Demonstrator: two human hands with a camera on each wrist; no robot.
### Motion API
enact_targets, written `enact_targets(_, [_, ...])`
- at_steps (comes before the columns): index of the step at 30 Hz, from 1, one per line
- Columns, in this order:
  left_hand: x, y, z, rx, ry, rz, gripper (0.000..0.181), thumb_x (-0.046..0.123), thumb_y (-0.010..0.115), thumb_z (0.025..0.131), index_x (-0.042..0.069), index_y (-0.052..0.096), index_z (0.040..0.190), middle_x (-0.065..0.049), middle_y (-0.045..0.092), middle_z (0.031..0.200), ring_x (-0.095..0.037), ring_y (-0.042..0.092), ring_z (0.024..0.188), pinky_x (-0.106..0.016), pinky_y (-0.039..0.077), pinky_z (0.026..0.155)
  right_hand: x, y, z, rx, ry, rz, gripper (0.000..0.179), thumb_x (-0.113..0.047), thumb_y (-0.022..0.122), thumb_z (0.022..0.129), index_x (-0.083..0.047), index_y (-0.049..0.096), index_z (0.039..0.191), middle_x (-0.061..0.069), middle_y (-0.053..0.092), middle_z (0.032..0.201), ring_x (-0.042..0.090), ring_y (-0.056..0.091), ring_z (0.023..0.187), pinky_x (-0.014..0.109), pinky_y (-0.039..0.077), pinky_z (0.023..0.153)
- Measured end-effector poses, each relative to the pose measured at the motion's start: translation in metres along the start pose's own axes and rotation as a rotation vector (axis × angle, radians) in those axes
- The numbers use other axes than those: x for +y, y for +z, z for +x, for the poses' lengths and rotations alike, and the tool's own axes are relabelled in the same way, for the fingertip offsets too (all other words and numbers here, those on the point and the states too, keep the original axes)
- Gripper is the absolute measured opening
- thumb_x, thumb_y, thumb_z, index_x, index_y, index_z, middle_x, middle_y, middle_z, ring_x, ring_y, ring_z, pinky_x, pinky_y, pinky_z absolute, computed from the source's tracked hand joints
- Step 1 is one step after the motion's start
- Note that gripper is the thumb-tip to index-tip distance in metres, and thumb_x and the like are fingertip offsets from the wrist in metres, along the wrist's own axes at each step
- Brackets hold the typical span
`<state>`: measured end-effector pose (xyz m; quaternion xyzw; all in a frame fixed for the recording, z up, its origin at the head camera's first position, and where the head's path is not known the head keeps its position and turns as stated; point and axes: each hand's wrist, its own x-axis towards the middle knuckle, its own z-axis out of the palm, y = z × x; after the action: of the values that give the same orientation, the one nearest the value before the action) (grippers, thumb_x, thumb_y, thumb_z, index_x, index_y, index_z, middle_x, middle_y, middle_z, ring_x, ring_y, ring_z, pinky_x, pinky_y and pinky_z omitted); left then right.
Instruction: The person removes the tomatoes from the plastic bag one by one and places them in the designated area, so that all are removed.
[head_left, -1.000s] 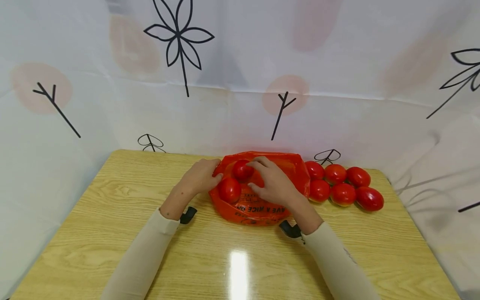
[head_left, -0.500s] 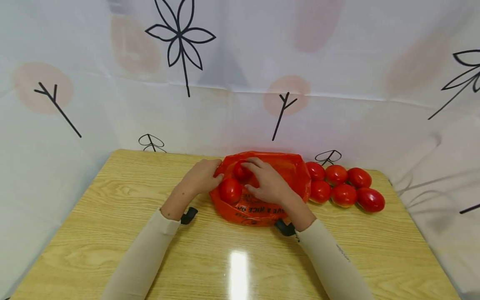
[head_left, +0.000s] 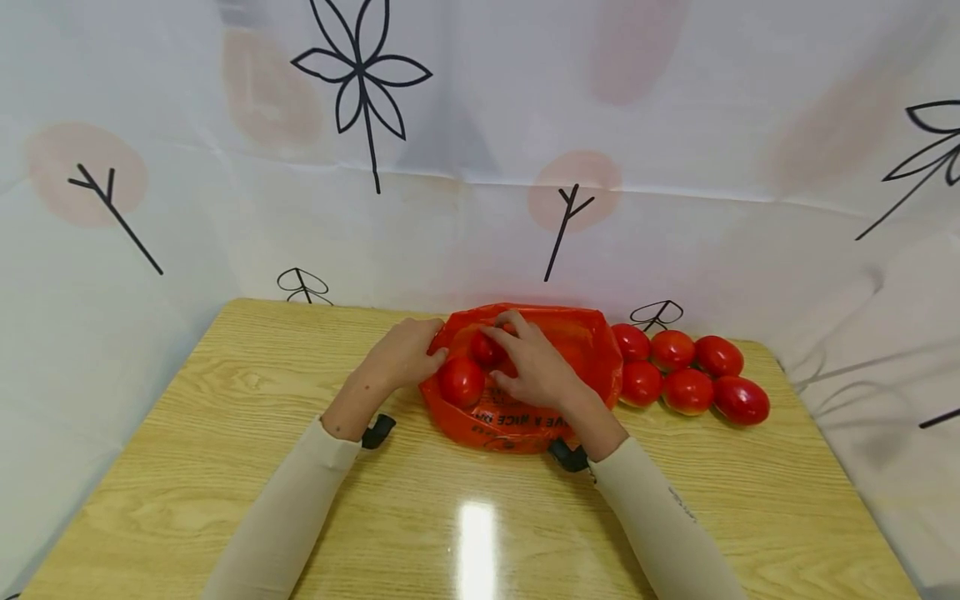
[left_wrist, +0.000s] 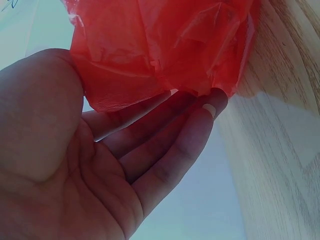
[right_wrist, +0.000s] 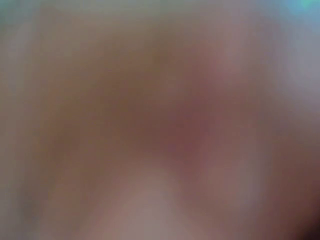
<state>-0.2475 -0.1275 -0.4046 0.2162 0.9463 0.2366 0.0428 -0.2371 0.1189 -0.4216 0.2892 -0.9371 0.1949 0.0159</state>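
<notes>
My left hand (head_left: 405, 352) grips the left edge of a red plastic bag (head_left: 581, 342) lying open on the table. In the left wrist view, the left hand (left_wrist: 125, 165) has its thumb on one side of the bag film (left_wrist: 125, 55) and its fingers bent beneath it. Inside the bag at the left are two tomatoes. The front tomato (head_left: 461, 382) lies near my left thumb. Over the rear tomato (head_left: 483, 348) my right hand (head_left: 542, 365) curls its fingers, hiding part of it. The right wrist view is too blurred to read.
Several tomatoes (head_left: 687, 390) stand in two rows right of the bag on the wooden table (head_left: 337, 517). A patterned white cloth (head_left: 465, 233) hangs along the back and both sides. Dark wrist mounts (head_left: 568, 456) show below the hands.
My right hand has moved a little left, its fingers closing in over the rear tomato. That tomato has shifted slightly to the right. The left hand keeps its place on the bag.
</notes>
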Motion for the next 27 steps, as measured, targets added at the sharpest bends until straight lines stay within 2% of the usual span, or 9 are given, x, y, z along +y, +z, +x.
enact_targets(5, [0.0003,-0.0012,-0.001,-0.005,-0.004,0.004,0.017,0.018,0.065,0.101,0.005,0.065,0.114,-0.006,0.066,0.087,-0.024,0.061,0.076,-0.034,0.054,0.069,0.0024,0.0045,0.0009,-0.002,-0.015,-0.008,0.065,-0.018,0.08,0.093,-0.011,0.053,0.152,0.009,0.047,0.155,0.035,0.052,0.137,0.051,0.046,0.116])
enact_targets(11, [-0.0002,-0.001,-0.0005,-0.006,-0.003,0.009,0.02,0.019,0.065,0.102,0.005,0.065,0.116,-0.006,0.066,0.088,-0.024,0.061,0.077,-0.034,0.054,0.07,0.0039,0.0072,0.0013,0.011,-0.039,-0.002,0.058,-0.015,0.083,0.091,-0.008,0.057,0.142,0.011,0.056,0.148,0.034,0.058,0.13,0.05,0.046,0.116])
enact_targets(27, [-0.0004,0.0005,0.0008,-0.011,-0.008,0.011,0.024,0.019,0.065,0.102,0.004,0.065,0.12,-0.007,0.068,0.092,-0.024,0.062,0.079,-0.035,0.056,0.072,-0.0032,-0.0016,-0.0057,0.035,-0.014,0.009,0.059,-0.018,0.084,0.09,-0.009,0.059,0.142,0.009,0.057,0.146,0.032,0.056,0.131,0.05,0.047,0.115])
